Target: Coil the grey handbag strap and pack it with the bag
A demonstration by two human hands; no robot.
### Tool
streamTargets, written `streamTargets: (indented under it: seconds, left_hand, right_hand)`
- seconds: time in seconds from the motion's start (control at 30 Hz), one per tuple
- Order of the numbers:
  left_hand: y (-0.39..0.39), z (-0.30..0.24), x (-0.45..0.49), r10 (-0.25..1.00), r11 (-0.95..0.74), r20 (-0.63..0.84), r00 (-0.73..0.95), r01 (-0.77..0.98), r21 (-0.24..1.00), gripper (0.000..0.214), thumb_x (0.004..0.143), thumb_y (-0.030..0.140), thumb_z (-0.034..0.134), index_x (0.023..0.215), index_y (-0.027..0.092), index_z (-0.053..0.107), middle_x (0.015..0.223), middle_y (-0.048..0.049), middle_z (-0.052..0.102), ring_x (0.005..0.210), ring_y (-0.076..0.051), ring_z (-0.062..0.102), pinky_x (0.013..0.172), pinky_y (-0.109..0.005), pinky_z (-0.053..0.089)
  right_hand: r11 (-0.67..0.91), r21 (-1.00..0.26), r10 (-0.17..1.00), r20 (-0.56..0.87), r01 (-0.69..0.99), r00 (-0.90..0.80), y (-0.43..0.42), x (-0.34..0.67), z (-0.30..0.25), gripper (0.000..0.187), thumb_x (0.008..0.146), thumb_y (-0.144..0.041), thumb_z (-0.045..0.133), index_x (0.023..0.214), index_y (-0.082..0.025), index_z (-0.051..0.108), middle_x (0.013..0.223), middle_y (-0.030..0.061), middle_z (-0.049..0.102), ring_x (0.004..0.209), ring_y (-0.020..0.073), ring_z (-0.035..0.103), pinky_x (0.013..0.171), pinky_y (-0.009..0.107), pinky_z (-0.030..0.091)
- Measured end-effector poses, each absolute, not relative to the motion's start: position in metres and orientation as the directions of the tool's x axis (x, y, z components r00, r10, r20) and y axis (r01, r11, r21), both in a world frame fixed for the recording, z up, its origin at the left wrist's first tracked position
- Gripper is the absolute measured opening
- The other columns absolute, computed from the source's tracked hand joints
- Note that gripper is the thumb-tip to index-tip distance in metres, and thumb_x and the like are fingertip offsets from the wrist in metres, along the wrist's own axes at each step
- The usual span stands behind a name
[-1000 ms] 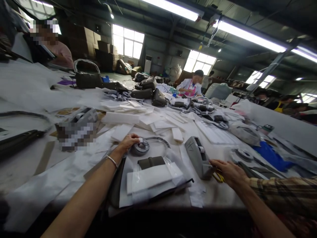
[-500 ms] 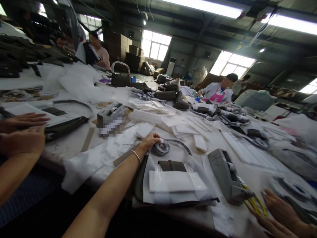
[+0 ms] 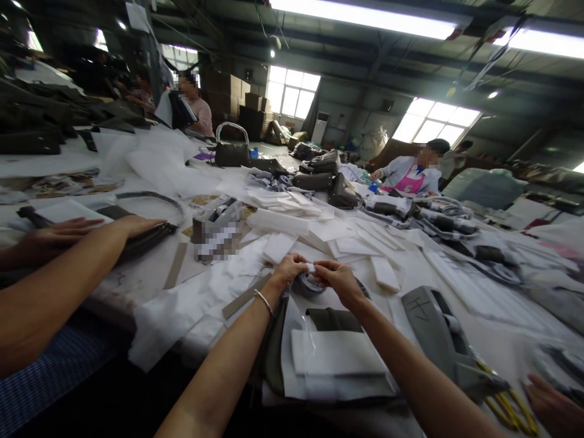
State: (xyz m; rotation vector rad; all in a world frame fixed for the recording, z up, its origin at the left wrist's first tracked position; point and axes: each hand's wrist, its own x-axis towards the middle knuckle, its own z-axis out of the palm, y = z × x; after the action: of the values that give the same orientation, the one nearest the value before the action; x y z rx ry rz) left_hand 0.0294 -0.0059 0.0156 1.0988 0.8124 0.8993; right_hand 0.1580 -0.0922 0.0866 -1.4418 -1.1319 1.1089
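A flat dark olive handbag (image 3: 335,320) lies before me at the table edge, with white foam sheet (image 3: 337,353) and clear film over its front. Above it sits a coiled grey strap in wrapping (image 3: 310,288). My left hand (image 3: 290,270), with a bracelet at the wrist, pinches a small white strip (image 3: 311,267) over the coil. From the other side my right hand (image 3: 340,281) pinches the same strip, thumb and fingertips together. The lower part of the coil lies under and between both hands.
A grey tape dispenser (image 3: 433,334) and yellow-handled scissors (image 3: 511,407) lie at right. Another dispenser (image 3: 219,225) stands left. Loose white foam pieces (image 3: 328,228) spread behind. Co-workers' hands (image 3: 137,226) at left and a hand (image 3: 552,401) at lower right are close by.
My right hand has come in to the coil and meets my left at the white strip. The view has shifted slightly. At left, a co-worker's hand has reached further along their bag.
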Motion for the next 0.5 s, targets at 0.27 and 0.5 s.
streamTargets:
  seconds: [0.27,0.5]
  left_hand:
    - [0.0,0.005,0.033,0.917,0.206,-0.102,0.386,-0.241,0.948,0.029,0.054,0.015,0.081,0.075,0.014,0.061,0.061,0.0032,0.059,0.054,-0.01,0.054,0.054,-0.021,0.041]
    - [0.001,0.004,0.036,0.926,0.2,-0.102,0.364,-0.241,0.95,0.025,0.056,0.009,0.077,0.074,0.014,0.061,0.064,0.0035,0.06,0.057,-0.009,0.055,0.057,-0.021,0.042]
  right_hand:
    - [-0.199,-0.975,0.957,-0.173,0.095,0.232,-0.078,0.162,0.063,0.063,0.075,-0.018,0.074,0.13,-0.01,0.046,0.069,0.0021,0.072,0.057,0.016,0.065,0.045,0.021,0.047]
    - [-0.336,-0.908,0.919,-0.257,0.252,0.301,-0.071,0.155,0.063,0.038,0.083,-0.02,0.069,0.118,-0.016,0.053,0.071,0.0017,0.073,0.061,0.0164,0.069,0.042,0.019,0.045]
